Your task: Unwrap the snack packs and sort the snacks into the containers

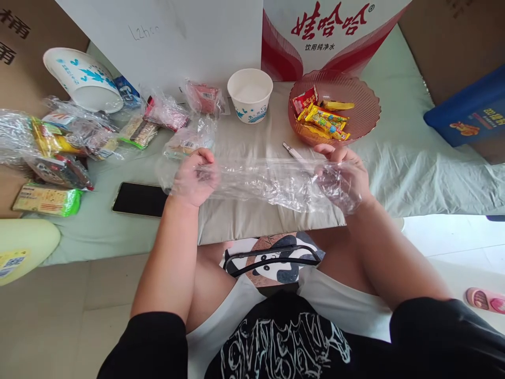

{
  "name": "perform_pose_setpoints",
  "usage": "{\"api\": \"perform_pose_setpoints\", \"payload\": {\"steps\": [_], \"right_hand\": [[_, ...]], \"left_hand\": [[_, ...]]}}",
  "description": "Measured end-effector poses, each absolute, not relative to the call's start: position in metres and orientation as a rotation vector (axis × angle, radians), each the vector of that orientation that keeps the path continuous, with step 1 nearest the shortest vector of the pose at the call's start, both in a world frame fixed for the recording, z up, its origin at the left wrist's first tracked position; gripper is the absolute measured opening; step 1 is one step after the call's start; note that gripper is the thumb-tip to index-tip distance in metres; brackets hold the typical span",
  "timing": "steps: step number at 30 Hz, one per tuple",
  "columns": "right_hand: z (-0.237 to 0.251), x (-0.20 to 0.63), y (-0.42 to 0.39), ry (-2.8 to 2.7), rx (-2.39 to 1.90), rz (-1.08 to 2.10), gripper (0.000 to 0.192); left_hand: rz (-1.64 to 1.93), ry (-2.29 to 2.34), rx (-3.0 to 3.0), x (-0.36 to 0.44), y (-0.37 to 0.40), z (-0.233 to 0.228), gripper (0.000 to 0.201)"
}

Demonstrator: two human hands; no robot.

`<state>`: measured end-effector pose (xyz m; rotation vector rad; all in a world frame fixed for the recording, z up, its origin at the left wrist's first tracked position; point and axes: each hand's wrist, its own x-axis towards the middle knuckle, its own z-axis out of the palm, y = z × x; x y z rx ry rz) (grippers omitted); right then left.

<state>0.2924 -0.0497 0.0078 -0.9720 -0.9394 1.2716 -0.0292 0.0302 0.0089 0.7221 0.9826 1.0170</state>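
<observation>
A clear plastic bag [260,181] is stretched crosswise between my two hands, low over the cloth. My left hand [198,176] is closed on its left end, fingers curled in. At the other end, my right hand [344,176] grips the film, which bunches around its palm and wrist. Just beyond the film lies a slim, pale tool [292,151], partly covered, its kind unclear. A pink ribbed bowl [363,108] holding several yellow and red wrapped snacks [325,118] sits past my right hand. Behind the film stands a white paper tub [250,97].
Several plastic-wrapped snack packs [67,137] crowd the left, beside a tipped paper tub [84,79]. A black phone [138,199] lies near my left forearm. White boxes [169,42] stand at the back. A blue box [469,113] is at right.
</observation>
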Motion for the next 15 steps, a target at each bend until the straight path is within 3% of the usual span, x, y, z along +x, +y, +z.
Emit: {"api": "perform_pose_setpoints", "payload": {"steps": [6,10,15], "right_hand": [[0.012,0.293,-0.048,-0.991,-1.145,1.241,0.06],[0.017,0.294,-0.052,-1.048,-1.331,1.214,0.034],[0.026,0.313,-0.064,-1.03,-1.093,1.594,0.063]], "left_hand": [[1.0,1.092,0.824,-0.034,0.031,0.006,0.041],[0.778,1.057,0.961,-0.04,0.026,0.012,0.024],[0.761,0.908,0.984,-0.048,0.02,0.021,0.041]]}}
